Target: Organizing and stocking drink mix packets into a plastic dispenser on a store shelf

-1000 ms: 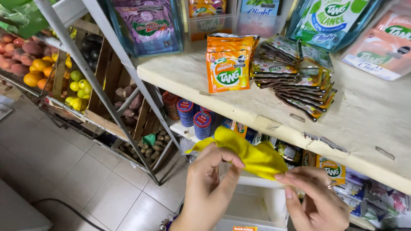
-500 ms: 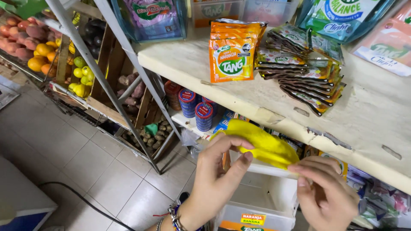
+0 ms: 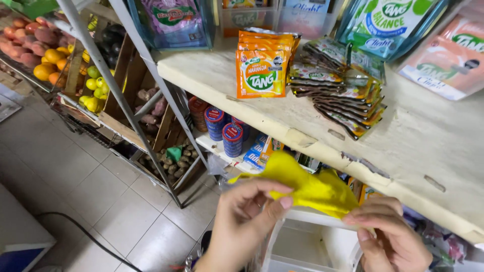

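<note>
Both my hands hold a crumpled yellow cloth (image 3: 307, 186) just below the front edge of a worn white shelf (image 3: 428, 146). My left hand (image 3: 247, 221) pinches its left part between thumb and fingers. My right hand (image 3: 388, 236) grips its right end. On the shelf above stand orange drink-powder sachets (image 3: 262, 70) upright, with a fanned stack of dark sachets (image 3: 343, 90) beside them.
Large packets fill the back of the shelf. Under it sit red and blue lidded tubs (image 3: 224, 128) and a white bin (image 3: 307, 247). At left, a metal rack (image 3: 116, 85) holds crates of fruit and root vegetables. A dark cable (image 3: 85, 231) lies on the grey tiled floor.
My hands have stayed on the yellow cloth and reworked it a little, bunching it between them. The view has shifted slightly down and closer to the shelf.
</note>
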